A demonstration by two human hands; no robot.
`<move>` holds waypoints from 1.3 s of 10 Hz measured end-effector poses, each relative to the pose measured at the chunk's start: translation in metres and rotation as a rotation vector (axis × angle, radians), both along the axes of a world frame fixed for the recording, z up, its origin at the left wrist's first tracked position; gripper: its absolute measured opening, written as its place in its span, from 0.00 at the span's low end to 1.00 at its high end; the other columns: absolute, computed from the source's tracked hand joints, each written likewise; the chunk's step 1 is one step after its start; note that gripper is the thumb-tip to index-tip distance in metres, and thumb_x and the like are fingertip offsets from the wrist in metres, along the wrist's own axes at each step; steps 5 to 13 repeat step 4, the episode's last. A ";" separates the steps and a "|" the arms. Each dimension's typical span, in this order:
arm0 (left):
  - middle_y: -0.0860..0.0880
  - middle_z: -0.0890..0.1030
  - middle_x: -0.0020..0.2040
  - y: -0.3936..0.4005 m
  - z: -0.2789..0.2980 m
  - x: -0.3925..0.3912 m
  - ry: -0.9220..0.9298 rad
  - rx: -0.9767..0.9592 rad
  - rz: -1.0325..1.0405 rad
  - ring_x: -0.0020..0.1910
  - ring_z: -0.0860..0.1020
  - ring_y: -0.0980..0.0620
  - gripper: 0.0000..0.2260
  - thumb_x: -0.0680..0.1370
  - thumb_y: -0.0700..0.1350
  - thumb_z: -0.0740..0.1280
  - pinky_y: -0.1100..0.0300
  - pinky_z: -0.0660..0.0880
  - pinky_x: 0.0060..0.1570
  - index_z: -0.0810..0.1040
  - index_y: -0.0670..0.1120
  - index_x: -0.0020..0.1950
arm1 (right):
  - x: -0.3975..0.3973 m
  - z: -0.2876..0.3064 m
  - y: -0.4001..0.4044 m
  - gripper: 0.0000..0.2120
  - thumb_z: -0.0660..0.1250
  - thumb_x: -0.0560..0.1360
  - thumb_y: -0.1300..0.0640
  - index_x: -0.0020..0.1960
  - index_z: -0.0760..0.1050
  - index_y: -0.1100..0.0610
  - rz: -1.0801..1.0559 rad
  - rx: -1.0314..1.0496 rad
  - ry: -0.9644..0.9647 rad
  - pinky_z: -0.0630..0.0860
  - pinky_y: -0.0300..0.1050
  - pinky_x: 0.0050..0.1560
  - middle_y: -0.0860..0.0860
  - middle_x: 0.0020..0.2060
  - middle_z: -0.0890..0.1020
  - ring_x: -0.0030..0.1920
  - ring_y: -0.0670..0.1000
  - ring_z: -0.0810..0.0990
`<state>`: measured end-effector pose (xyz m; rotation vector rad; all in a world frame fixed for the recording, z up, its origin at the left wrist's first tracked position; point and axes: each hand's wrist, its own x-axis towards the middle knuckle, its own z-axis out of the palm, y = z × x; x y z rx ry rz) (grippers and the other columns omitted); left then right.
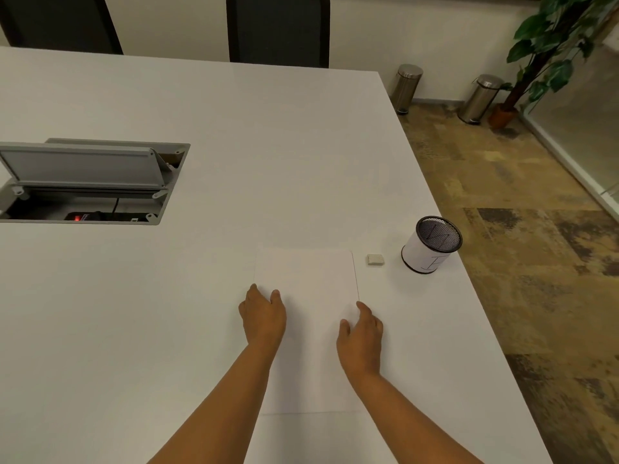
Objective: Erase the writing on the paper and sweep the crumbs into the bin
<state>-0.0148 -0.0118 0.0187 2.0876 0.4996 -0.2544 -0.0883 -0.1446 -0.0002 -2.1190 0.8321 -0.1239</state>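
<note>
A white sheet of paper (308,279) lies flat on the white table (234,128); no writing on it can be made out. My left hand (263,316) rests on the paper's left edge, fingers apart, holding nothing. My right hand (361,336) rests palm down at the paper's right edge, also holding nothing. A small whitish eraser (374,259) lies on the table just right of the paper's top corner. Farther right stands a small cylindrical mesh bin (430,244) wrapped in white paper, near the table's right edge.
An open cable hatch (90,182) with a raised grey lid is sunk into the table at the left. Two dark chairs (278,28) stand at the far side. On the carpet to the right are two steel pedal bins (405,87) and a potted plant (549,45).
</note>
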 end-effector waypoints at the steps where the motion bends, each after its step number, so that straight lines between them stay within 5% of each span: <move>1: 0.40 0.63 0.73 0.003 0.000 -0.003 0.001 -0.013 -0.034 0.73 0.58 0.42 0.25 0.80 0.47 0.58 0.47 0.60 0.69 0.57 0.39 0.74 | -0.004 0.000 -0.002 0.22 0.62 0.76 0.60 0.68 0.61 0.59 0.049 -0.018 0.001 0.65 0.42 0.63 0.58 0.65 0.70 0.69 0.53 0.61; 4: 0.42 0.62 0.74 0.033 0.019 -0.013 0.098 -0.198 0.091 0.72 0.62 0.42 0.25 0.80 0.48 0.58 0.48 0.61 0.69 0.56 0.42 0.74 | -0.007 0.025 -0.034 0.25 0.61 0.76 0.61 0.70 0.57 0.61 0.022 0.180 0.044 0.64 0.55 0.68 0.62 0.68 0.65 0.68 0.59 0.66; 13: 0.42 0.62 0.74 0.033 0.019 -0.013 0.098 -0.198 0.091 0.72 0.62 0.42 0.25 0.80 0.48 0.58 0.48 0.61 0.69 0.56 0.42 0.74 | -0.007 0.025 -0.034 0.25 0.61 0.76 0.61 0.70 0.57 0.61 0.022 0.180 0.044 0.64 0.55 0.68 0.62 0.68 0.65 0.68 0.59 0.66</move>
